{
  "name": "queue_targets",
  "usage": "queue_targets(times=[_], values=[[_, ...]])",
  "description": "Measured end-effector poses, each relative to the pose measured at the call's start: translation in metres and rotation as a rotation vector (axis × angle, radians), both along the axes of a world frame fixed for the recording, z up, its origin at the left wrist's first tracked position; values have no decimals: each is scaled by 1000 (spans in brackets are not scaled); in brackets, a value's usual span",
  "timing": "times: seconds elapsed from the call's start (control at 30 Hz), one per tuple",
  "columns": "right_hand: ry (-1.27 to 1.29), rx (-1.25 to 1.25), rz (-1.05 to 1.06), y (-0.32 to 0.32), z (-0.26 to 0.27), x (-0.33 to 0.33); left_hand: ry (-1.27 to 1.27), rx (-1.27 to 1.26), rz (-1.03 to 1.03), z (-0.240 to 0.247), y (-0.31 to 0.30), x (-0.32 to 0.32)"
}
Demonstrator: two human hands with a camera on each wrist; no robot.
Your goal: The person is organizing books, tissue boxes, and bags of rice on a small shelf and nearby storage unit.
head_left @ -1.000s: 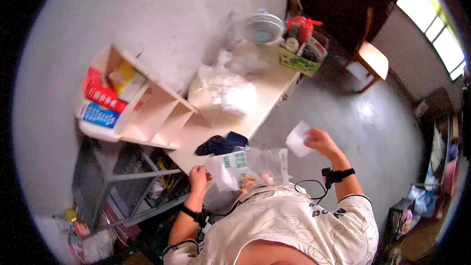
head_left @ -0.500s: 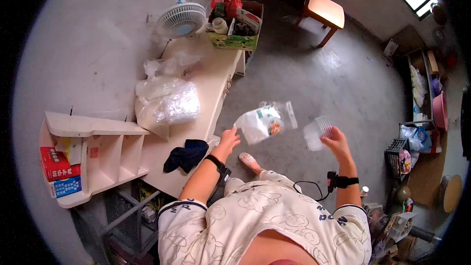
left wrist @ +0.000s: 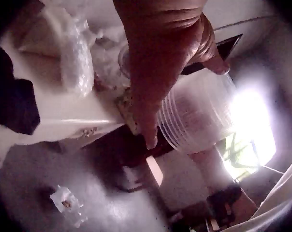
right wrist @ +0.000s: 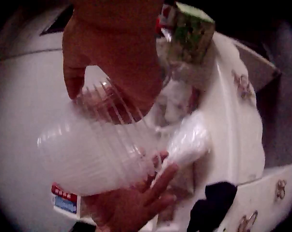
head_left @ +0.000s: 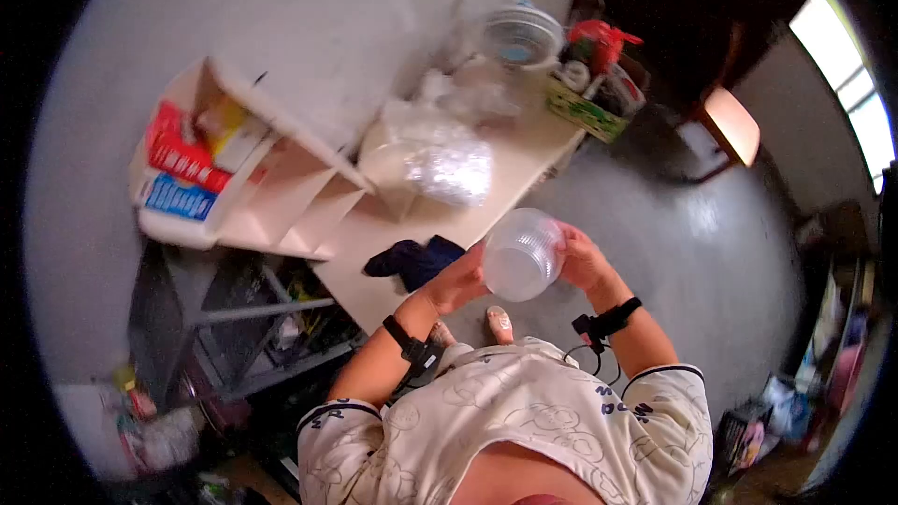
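Observation:
A stack of clear round plastic tubs point(head_left: 520, 257) is held up between both hands in front of the body. My right hand point(head_left: 585, 257) grips it on the right, with fingers curled over the ridged rims in the right wrist view. From the left, my left hand point(head_left: 456, 281) holds the other side. The left wrist view has that thumb and fingers point(left wrist: 151, 137) on opposite sides of the tubs. On the floor in the left wrist view lies a clear plastic bag point(left wrist: 66, 200) with a small printed patch.
A pale desk point(head_left: 351, 266) on the left carries a dark cloth point(head_left: 416, 262), a bulging clear plastic bag point(head_left: 449, 164), a fan point(head_left: 519, 33) and a filled green box point(head_left: 589, 112). Books point(head_left: 182, 159) stand in a small shelf unit point(head_left: 271, 215). A chair point(head_left: 730, 122) is at the back right.
The printed plastic bag left the left hand and is now on the floor. The right hand brought the tubs inward, and the left hand has come to them. The view has turned left.

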State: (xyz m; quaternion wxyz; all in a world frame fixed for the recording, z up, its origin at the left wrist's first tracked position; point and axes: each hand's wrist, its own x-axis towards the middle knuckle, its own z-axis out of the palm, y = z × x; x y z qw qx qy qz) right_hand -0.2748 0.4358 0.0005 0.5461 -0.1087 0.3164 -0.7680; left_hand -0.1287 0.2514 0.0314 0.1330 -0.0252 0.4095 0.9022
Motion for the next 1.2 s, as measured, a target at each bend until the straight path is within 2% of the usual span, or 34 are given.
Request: queue_targets(times=[0.03, 0.1, 0.13, 0.17, 0.23, 0.27, 0.3, 0.33, 0.37, 0.4, 0.43, 0.5, 0.57, 0.6, 0.67, 0.73, 0.8, 0.83, 0.9, 1.03, 1.1, 1.2], values=[[7, -7, 41, -19, -1, 6, 7, -7, 41, 1, -9, 14], [66, 163, 111, -53, -1, 18, -157, -68, 203, -6, -29, 50], [188, 234, 183, -69, -2, 22, -141, -66, 261, -14, -42, 68], [195, 231, 205, -79, -15, 23, -138, -66, 284, -27, -50, 87], [98, 204, 104, -94, -47, 19, -382, -104, 624, -53, -59, 130], [17, 173, 3, -96, -50, 10, -436, -187, 702, -62, -63, 152], [95, 90, -109, -98, -154, -31, -489, -269, 778, -69, -65, 176], [-154, 211, -299, -108, -53, -14, -527, -258, 830, -77, -67, 199], [-322, -15, -220, -95, -112, -57, -564, -250, 880, -82, -68, 222], [-362, 18, -362, -93, -116, -70, -552, -202, 941, -84, -65, 245], [-359, 14, -359, -95, -120, -81, -543, -154, 999, -86, -60, 269], [-379, 212, -704, -102, -130, -104, -593, -119, 1066, -100, -49, 314], [-413, 128, -695, -103, -168, -129, -476, -297, 1045, -176, -40, 382], [-449, 48, -688, -108, -182, -137, -475, -299, 1052, -169, -32, 384], [-458, 122, -746, -119, -191, -141, -600, 136, 1334, -132, -10, 383], [-466, 200, -801, -130, -194, -141, -640, 122, 1366, -108, -1, 375], [-169, 677, -766, -135, -194, -138, -684, 110, 1397, -104, 1, 371], [-169, 679, -759, -135, -202, -141, -685, 76, 1410, -107, 0, 371], [-11, 708, -761, -131, -232, -155, -687, 44, 1425, -105, 1, 366], [75, 764, -754, -124, -214, -151, -701, -4, 1427, -101, 1, 353], [82, 858, -654, -116, -203, -153, -702, -15, 1401, -105, 1, 349], [110, 793, -721, -107, -215, -157, -743, 12, 1390, -100, -3, 340]])
